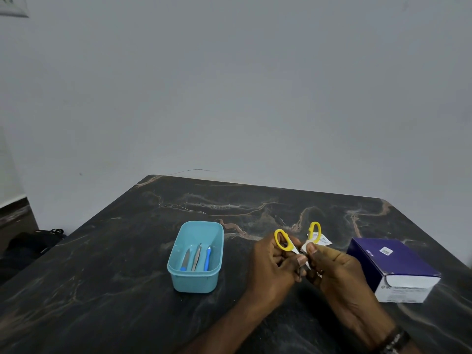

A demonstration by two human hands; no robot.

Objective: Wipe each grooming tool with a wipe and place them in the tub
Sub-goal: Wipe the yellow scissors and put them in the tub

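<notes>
Two hands up front, meeting over the dark marbled table (pixel 107 251): left hand (pixel 273 267) clenched round one yellow loop of the scissors (pixel 283 240), right hand (pixel 332 269) pinching a white wipe (pixel 305 247) against the metal near the pivot, w/ a dark band on that wrist (pixel 394 338). Scissors are spread wide open, handles pointing away from the person, second loop sticking up just past the right thumb; blades mostly hidden btwn the fingers, so can't tell how much of them the wipe covers. Off to the left, near the hands but apart, sits the blue tub (pixel 195 282), and inside it three tools already: a blue-handled one (pixel 186 260), steel tweezers (pixel 196 256) in the middle, another blue-handled one (pixel 207 258) on the right, all leaning lengthwise. Right side, a purple and white box (pixel 398 267), print too blurry to read. Just behind the scissors, a torn white wrapper (pixel 324 240) flat on the tabletop. Further back, plain grey wall (pixel 229 85); dark bag (pixel 38 241) on the floor at far left.
</notes>
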